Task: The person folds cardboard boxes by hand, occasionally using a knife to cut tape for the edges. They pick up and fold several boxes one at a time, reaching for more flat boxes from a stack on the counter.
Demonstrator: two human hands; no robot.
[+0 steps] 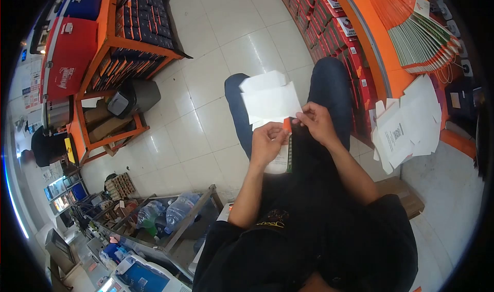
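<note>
An unfolded paper carton [270,100] lies across my lap, its plain white side facing up, with a loose flap at the far end. Along its near right edge show a narrow dark green strip and a small orange tab. My left hand [270,144] is closed on that edge, thumb and fingers pinching beside the orange tab. Just right of it, my right hand [316,122] has its fingertips pinched together at the carton's corner. The part between the fingertips is too small to make out fully.
More flat white cartons [406,130] lie at my right, below a fanned stack of green and orange cartons [419,37] on an orange counter. Red boxes [329,29] line the right side. At left stand an orange shelf [103,50], a grey bin [146,96] and plastic bottles [180,212].
</note>
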